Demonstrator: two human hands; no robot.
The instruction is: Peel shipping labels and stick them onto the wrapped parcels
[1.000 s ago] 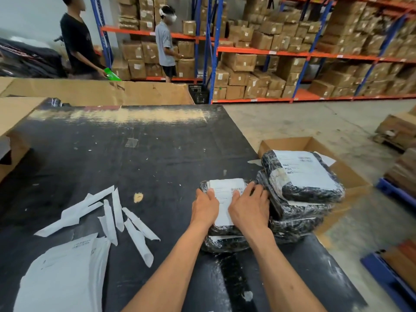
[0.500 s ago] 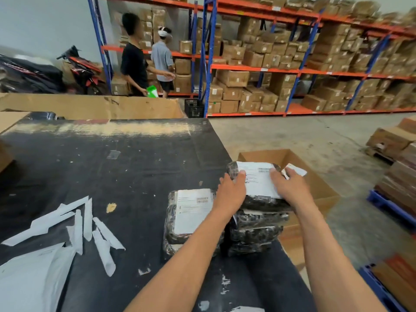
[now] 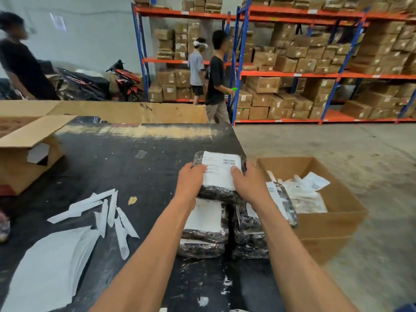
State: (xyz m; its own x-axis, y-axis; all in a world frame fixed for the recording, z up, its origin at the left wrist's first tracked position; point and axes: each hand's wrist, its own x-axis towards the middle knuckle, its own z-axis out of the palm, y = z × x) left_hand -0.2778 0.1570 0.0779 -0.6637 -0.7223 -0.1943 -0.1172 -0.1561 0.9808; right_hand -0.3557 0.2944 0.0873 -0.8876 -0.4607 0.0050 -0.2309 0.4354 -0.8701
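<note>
Head view, left hand: the left hand [image 3: 190, 179] is gripping the left edge of the top parcel [image 3: 219, 176], thumb lying on its shipping label [image 3: 219, 173].
Right hand: the right hand [image 3: 248, 183] is gripping the parcel's right edge, thumb on the label.
Parcel: it is sitting above the stacked parcels [image 3: 206, 224] at the black worktop's [image 3: 112, 167] right edge.
Nearby: peeled backing strips [image 3: 105, 210] are lying to the left; a cardboard box [image 3: 333, 221] is standing to the right.

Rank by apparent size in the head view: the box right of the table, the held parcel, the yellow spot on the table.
1. Box, largest.
2. Parcel gripped by both hands; it sits nearer the camera, yet looks smaller.
3. Yellow spot, smallest.
</note>
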